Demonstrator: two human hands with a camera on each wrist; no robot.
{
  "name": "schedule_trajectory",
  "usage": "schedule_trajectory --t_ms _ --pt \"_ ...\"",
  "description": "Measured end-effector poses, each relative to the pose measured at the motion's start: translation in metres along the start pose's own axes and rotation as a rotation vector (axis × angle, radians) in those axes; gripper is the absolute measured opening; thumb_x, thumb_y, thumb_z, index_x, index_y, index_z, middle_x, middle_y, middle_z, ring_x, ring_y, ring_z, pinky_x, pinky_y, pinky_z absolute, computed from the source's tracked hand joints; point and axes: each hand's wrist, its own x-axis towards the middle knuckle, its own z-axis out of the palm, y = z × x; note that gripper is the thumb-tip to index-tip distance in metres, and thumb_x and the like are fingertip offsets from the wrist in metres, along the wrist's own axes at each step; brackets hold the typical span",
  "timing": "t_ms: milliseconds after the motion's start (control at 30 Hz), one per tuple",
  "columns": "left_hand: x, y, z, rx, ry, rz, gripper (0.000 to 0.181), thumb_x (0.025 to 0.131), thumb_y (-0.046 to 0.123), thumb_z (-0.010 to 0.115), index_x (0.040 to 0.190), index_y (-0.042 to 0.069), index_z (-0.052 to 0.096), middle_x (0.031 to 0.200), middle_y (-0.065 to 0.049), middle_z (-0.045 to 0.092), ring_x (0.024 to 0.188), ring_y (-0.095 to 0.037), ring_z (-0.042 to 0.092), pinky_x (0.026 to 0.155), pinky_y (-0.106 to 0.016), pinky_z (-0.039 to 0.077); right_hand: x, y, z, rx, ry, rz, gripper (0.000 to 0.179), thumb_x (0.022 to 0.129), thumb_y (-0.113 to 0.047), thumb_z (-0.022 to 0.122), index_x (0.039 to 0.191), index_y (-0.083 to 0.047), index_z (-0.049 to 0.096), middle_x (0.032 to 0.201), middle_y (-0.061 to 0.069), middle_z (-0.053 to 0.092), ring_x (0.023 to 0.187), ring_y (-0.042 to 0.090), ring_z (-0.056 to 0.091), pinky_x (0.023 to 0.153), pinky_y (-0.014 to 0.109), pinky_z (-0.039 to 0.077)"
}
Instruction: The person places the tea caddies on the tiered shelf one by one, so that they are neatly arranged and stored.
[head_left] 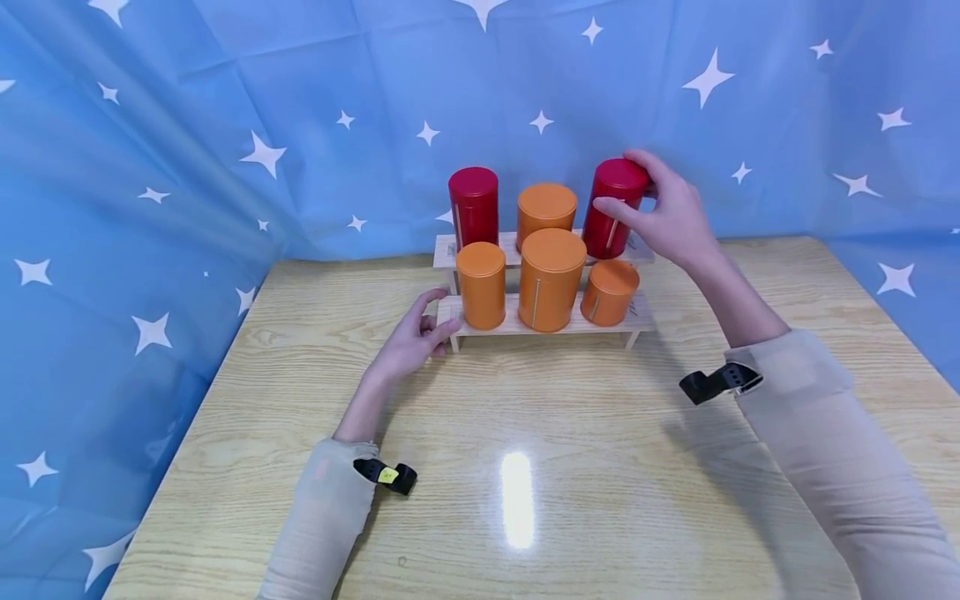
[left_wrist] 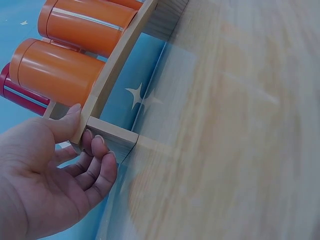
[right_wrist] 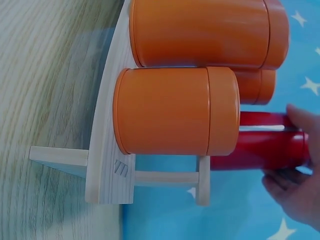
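Observation:
A two-tier wooden shelf (head_left: 491, 325) holds red and orange cylindrical canisters. My right hand (head_left: 670, 212) grips a red canister (head_left: 606, 225) near its top, at the right end of the upper tier; the canister leans slightly. In the right wrist view that red canister (right_wrist: 255, 150) shows partly behind a short orange canister (right_wrist: 170, 110). My left hand (head_left: 411, 337) holds the lower tier's left end. In the left wrist view its thumb lies on the board (left_wrist: 114, 70) and its other fingers curl beside and below it.
Another red canister (head_left: 474, 204) and an orange one (head_left: 546, 208) share the upper tier. On the lower tier stand a narrow orange canister (head_left: 482, 287), a large one (head_left: 552, 283) and a short one (head_left: 609, 296). The wooden table (head_left: 585, 517) meets a blue star-patterned curtain (head_left: 360, 92).

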Motion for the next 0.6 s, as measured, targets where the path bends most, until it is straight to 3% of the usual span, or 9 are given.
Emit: schedule_trajectory --t_ms 267,467,600 --pt "0.001 0.001 0.003 0.033 0.027 0.027 0.061 0.100 0.026 0.067 0.153 0.018 0.039 0.080 -0.008 0.046 0.072 -0.029 0.054 0.069 -0.034 0.049 -0.005 0.004 -0.004 0.052 -0.037 0.023 0.083 0.093 -0.038 0.072 0.161 -0.022 0.027 0.146 0.013 0.049 0.127 0.037 0.050 0.105 0.055 0.040" --pt "-0.002 0.004 0.001 0.054 0.079 0.026 0.059 0.103 0.027 0.062 0.154 0.011 0.037 0.098 -0.011 0.055 0.091 -0.027 0.057 0.085 -0.041 0.053 -0.012 0.007 -0.006 0.086 -0.048 0.015 0.082 0.094 -0.037 0.071 0.161 -0.026 0.025 0.148 0.012 0.048 0.128 0.037 0.049 0.108 0.056 0.037" --pt "-0.006 0.009 -0.004 0.092 0.161 0.013 0.056 0.106 0.028 0.056 0.153 0.006 0.037 0.115 -0.015 0.060 0.104 -0.029 0.060 0.086 -0.042 0.051 -0.017 0.012 -0.008 0.077 -0.048 0.004 0.081 0.094 -0.036 0.072 0.160 -0.028 0.026 0.148 0.013 0.049 0.128 0.036 0.049 0.108 0.051 0.039"
